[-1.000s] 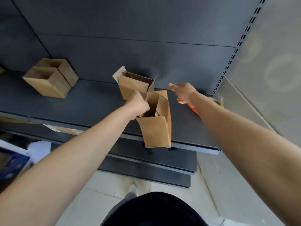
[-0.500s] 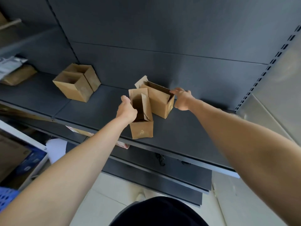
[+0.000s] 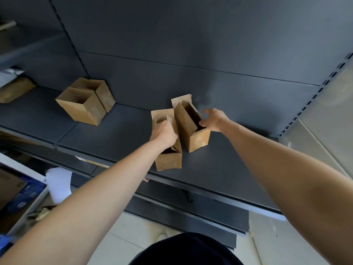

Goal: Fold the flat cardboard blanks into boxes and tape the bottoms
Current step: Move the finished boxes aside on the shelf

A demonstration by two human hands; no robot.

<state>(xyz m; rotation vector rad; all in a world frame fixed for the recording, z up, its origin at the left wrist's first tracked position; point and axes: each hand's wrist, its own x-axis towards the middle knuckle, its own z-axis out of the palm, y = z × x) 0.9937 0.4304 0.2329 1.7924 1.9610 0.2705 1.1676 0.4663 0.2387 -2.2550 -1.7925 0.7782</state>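
Bare shelf (image 3: 124, 134) is lying open between the left pair of boxes (image 3: 82, 106) and the near box (image 3: 169, 161); the far box (image 3: 196, 140) is standing just beside it, and the back panel (image 3: 191, 54) is closing off the rear.

On the shelf (image 3: 124, 134) the nearer box (image 3: 168, 162) stood by the front edge, the farther box (image 3: 197, 139) just behind it to the right. The left hand (image 3: 164, 131) gripped the nearer box's top; the right hand (image 3: 215, 120) lay at the farther box's right rim. Two more boxes (image 3: 82, 107) stood side by side well to the left.
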